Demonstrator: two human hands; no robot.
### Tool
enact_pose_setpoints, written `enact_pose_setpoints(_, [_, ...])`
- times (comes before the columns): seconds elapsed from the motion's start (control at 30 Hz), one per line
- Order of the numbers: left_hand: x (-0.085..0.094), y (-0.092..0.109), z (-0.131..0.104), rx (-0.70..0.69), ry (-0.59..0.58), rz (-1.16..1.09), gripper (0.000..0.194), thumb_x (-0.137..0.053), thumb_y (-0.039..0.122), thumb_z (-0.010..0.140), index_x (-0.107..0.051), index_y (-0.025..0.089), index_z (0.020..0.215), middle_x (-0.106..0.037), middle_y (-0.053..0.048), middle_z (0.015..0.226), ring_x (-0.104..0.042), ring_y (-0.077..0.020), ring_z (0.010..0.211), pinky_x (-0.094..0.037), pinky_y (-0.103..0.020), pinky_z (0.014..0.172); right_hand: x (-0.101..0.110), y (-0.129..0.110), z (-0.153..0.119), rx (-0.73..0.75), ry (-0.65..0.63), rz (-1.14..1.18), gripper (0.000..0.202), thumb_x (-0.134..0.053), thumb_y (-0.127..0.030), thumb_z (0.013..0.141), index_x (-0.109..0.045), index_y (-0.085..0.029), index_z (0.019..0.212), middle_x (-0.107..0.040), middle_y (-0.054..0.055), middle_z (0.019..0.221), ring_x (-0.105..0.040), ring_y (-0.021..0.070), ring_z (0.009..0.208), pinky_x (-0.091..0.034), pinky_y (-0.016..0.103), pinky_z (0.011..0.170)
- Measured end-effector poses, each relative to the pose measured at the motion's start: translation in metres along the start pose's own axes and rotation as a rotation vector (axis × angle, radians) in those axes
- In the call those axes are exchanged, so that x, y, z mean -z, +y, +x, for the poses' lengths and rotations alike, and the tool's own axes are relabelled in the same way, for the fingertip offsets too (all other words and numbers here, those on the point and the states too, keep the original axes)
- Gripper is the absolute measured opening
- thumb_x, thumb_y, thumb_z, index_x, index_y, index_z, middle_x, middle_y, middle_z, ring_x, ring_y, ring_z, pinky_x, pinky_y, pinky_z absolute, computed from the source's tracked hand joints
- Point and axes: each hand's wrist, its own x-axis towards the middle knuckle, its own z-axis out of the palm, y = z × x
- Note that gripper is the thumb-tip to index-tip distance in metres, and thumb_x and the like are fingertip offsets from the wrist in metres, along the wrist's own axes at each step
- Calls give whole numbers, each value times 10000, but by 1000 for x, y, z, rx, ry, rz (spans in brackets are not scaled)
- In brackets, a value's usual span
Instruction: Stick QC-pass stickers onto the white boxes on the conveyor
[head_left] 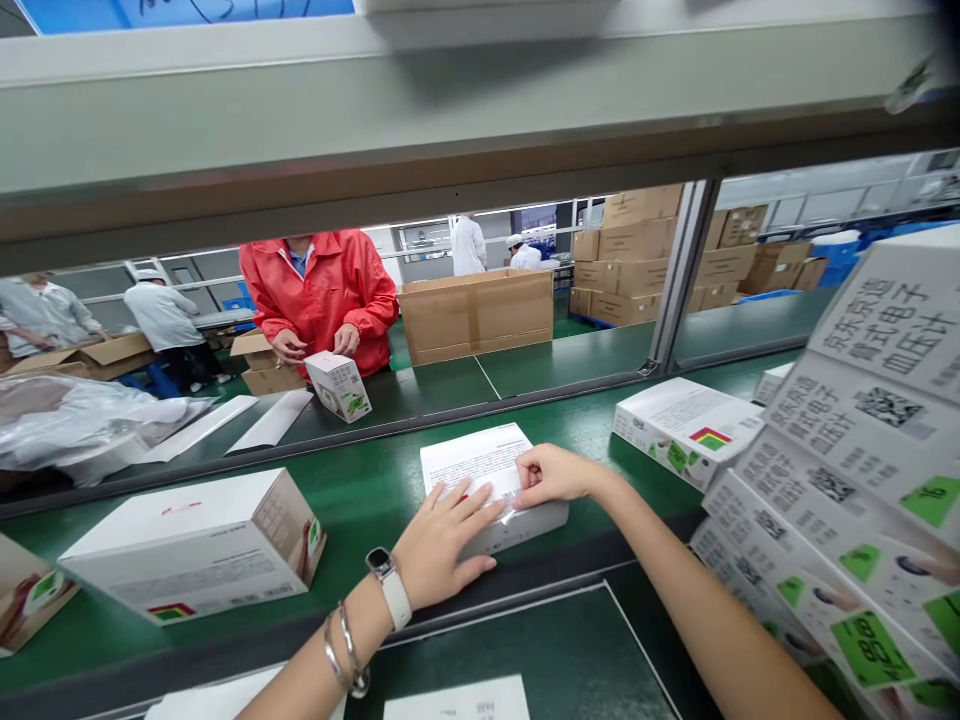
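Note:
A white printed carton [480, 455] lies on the green conveyor belt in front of me. My left hand [454, 535], wearing a watch [380, 562] and metal bangles [337, 640], rests on its near left part with fingers spread. At the carton's right side, my right hand [551, 475] is closed, thumb and forefinger pinched against the top near the edge. A small shiny, clear-looking patch shows by the fingertips; whether the fingers hold it I cannot make out.
More cartons stand on the belt, to the left [195, 540] and right [682, 420]. Stacked cartons [847, 480] rise close on my right. A metal shelf beam [450, 110] crosses overhead. Opposite, a person in a red jacket [322, 290] handles a small carton [337, 385].

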Motion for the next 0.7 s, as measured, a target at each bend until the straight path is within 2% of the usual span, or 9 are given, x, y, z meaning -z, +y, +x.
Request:
enact_pose_setpoints(0.17, [-3, -4, -9, 9, -1, 47, 598, -496, 357, 795, -203, 332, 1316, -252, -1, 1375, -240, -306, 1227, -203, -528, 957, -9, -8, 10, 47, 10, -143, 302, -660, -440, 564, -518, -174, 580, -550, -29, 582, -473, 103, 529, -313, 193, 454])
enact_pose_setpoints(0.23, [-4, -6, -15, 18, 9, 76, 588, -505, 309, 792, -224, 334, 1308, -258, 3, 1372, -259, -304, 1217, -222, -515, 951, -6, -10, 8, 42, 77, -241, 278, -654, -423, 576, -510, -185, 568, -562, -27, 587, -475, 109, 529, -290, 198, 449])
enact_pose_setpoints(0.33, [-6, -9, -19, 22, 37, 111, 583, -516, 276, 783, -249, 335, 1298, -277, -1, 1364, -291, -305, 1195, -261, -489, 931, 4, -6, 4, -39, 262, -350, 254, -622, -401, 615, -488, -195, 553, -569, -25, 580, -470, 115, 522, -266, 210, 452])
enact_pose_setpoints(0.47, [-10, -14, -15, 28, 67, 171, 579, -519, 282, 791, -245, 368, 1293, -259, -8, 1371, -295, -336, 1182, -273, -504, 899, 4, 5, 7, -83, 437, -264, 292, -555, -456, 672, -461, -198, 571, -545, -26, 558, -457, 117, 511, -283, 216, 463])
enact_pose_setpoints(0.6, [-10, -15, -26, 34, 64, 191, 494, -467, 269, 831, -284, 410, 1267, -254, 23, 1373, -262, -339, 1200, -247, -521, 904, -18, 12, 13, -22, 442, -135, 316, -557, -481, 663, -462, -196, 563, -524, -21, 534, -444, 123, 503, -304, 229, 472])
enact_pose_setpoints(0.7, [-8, -15, -48, 28, 32, 135, 412, -442, 182, 830, -436, 405, 1177, -207, 61, 1386, -228, -314, 1226, -212, -509, 937, -30, 19, 13, -26, 452, -72, 329, -578, -502, 641, -489, -197, 555, -526, -4, 523, -452, 139, 507, -322, 254, 486])
